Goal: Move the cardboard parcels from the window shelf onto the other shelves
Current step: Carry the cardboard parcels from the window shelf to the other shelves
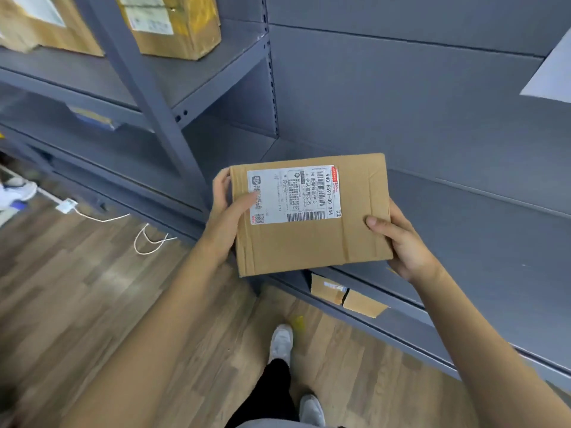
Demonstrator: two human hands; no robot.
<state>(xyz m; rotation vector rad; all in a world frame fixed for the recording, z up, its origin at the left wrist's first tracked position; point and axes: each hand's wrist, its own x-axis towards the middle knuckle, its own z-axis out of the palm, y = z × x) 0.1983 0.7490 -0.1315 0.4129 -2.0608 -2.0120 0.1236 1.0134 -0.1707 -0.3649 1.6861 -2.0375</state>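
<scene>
Two bare arms are reaching forward, holding one cardboard parcel (310, 214) in the air in front of the grey shelves (448, 125). Over on the left, two other boxes (173, 23) are sitting on a high shelf, and a white cord (148, 239) is lying on the wooden floor (77, 288). Next, the left hand (225, 217) is gripping the parcel's left edge, its thumb pressing flat on the white label (293, 196) and its fingers curling behind the far side. That label is facing up, with black bar codes on it. Below the parcel, a smaller brown box (343, 296) is resting on a low shelf, and two grey shoes (281, 341) are standing on the floor. Then the right hand (401, 242) is clamping the parcel's right edge, thumb on top and fingers tucked underneath. At the far right, a pale sheet (553, 72) is leaning on an upper shelf.
</scene>
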